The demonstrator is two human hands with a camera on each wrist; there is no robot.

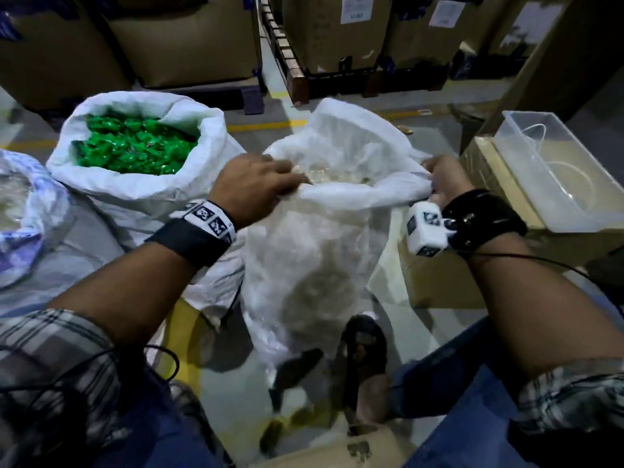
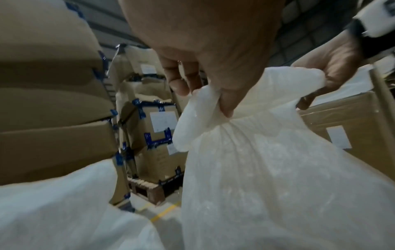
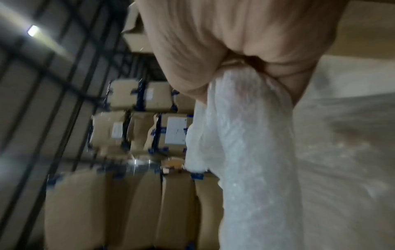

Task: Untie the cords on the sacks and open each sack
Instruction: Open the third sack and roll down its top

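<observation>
A translucent white sack (image 1: 314, 265) stands on the floor in front of me, its mouth spread open with pale contents inside. My left hand (image 1: 263, 184) grips the left side of its rim, fingers curled over the edge; in the left wrist view the left hand (image 2: 205, 81) pinches bunched plastic (image 2: 245, 152). My right hand (image 1: 442, 180) clutches the right side of the rim, and in the right wrist view the right hand (image 3: 235, 55) has its fist closed around gathered sack material (image 3: 245, 135). No cord shows on this sack.
An open white woven sack (image 1: 141, 194) full of green packets (image 1: 135, 143) stands at left, and another sack (image 1: 23, 214) at far left. A clear plastic bin (image 1: 557, 170) sits on a cardboard box (image 1: 445, 275) at right. Stacked cartons (image 1: 189, 38) line the back. My sandalled foot (image 1: 364, 359) is beside the sack's base.
</observation>
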